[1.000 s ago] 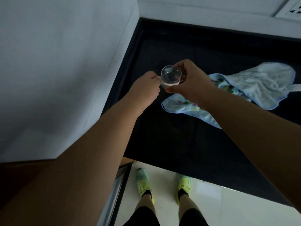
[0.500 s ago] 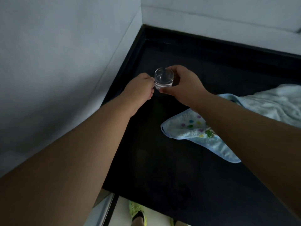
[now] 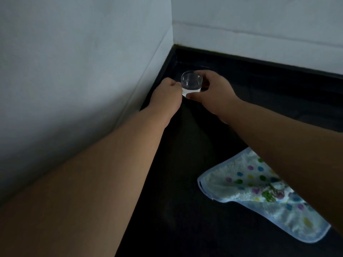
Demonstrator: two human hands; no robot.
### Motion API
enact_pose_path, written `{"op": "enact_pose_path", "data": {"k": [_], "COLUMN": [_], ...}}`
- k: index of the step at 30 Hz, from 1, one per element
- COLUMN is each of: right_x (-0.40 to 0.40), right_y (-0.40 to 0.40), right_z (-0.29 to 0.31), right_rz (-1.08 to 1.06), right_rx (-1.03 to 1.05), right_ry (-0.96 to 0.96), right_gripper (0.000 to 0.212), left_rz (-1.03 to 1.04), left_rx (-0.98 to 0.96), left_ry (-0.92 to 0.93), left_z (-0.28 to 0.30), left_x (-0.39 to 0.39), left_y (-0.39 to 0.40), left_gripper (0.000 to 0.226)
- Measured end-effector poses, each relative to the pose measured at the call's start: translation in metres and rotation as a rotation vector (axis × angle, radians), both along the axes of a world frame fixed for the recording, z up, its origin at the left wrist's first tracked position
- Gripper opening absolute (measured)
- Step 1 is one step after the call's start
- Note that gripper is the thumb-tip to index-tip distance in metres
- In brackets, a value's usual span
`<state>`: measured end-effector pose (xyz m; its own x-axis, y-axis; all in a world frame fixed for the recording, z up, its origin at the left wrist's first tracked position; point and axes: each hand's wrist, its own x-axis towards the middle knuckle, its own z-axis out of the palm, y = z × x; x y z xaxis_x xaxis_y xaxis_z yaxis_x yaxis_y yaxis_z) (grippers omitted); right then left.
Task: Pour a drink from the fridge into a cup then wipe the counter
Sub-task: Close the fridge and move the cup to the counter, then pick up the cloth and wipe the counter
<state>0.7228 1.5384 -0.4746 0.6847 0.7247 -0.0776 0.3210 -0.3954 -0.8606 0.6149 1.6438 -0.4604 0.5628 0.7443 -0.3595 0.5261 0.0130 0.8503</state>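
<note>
1. Lower left of the frame: the person's bare left forearm runs up from the corner toward the middle, alongside the pale wall (image 3: 74, 71).
2. Lower right: a light blue towel (image 3: 241, 186) with coloured dots lies flat on the black worktop (image 3: 176, 182), partly under the right forearm. No writing or brand can be read on it.
3. Upper middle: a clear glass cup (image 3: 191, 83) holding clear liquid is near the worktop's back corner, close to where the two walls meet. Whether its base touches the worktop cannot be told. It bears no label.
4. The left hand (image 3: 167, 95) is curled, its grip pinched against the cup's left side.
5. The right hand (image 3: 213, 93) wraps the cup's right side, thumb in front, fingers behind, grip closed around it.
</note>
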Motion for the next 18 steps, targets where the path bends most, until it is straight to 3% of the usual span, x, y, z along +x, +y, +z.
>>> {"op": "enact_pose_path", "data": {"k": [7,12,15,18], "right_x": [0.018,0.025,0.024,0.023], "right_y": [0.025,0.032,0.026,0.007], "right_z": [0.000,-0.004,0.002,0.013], "right_rz": [-0.051,-0.066,-0.070,-0.104], "right_rx": [0.032,0.014,-0.021,-0.065], "right_ry": [0.025,0.012,0.005,-0.043], "right_gripper": [0.078,0.083,0.093,0.081], "left_rz": [0.068,0.070,0.056,0.020], "left_rx": [0.016,0.044,0.034,0.061], "left_ry": [0.017,0.022,0.011,0.015], "left_z": [-0.016,-0.014,-0.009,0.002], "left_x": [0.034,0.037,0.029,0.016], "left_y": [0.017,0.013,0.009,0.000], "left_gripper": [0.023,0.039,0.062,0.071]}}
